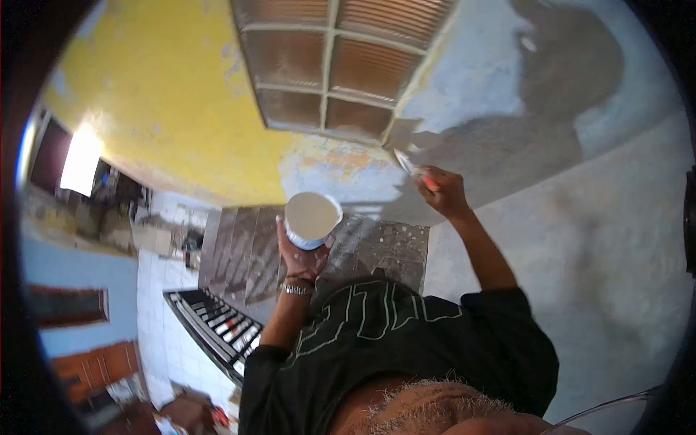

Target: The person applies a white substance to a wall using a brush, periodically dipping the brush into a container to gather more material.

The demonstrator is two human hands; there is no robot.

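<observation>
My left hand (303, 254) grips a round white tub (307, 242) from below and the side. Pale cream paint (312, 216) fills most of its opening. My right hand (444, 194) is closed around a paintbrush (407, 164) with an orange-red handle, its whitish end pointing up and left. That end lies right by the lower right corner of the window frame (386, 135). Bare, patchy plaster (341, 163) shows on the wall below the window, between the two hands.
Yellow peeling wall (174, 94) runs left of the window, pale blue-grey wall (478, 65) right of it, partly in shadow. Brown floor tiles (243, 246) lie below. A black metal rack (214, 326) stands at lower left, and a bright lamp (82, 163) glares at far left.
</observation>
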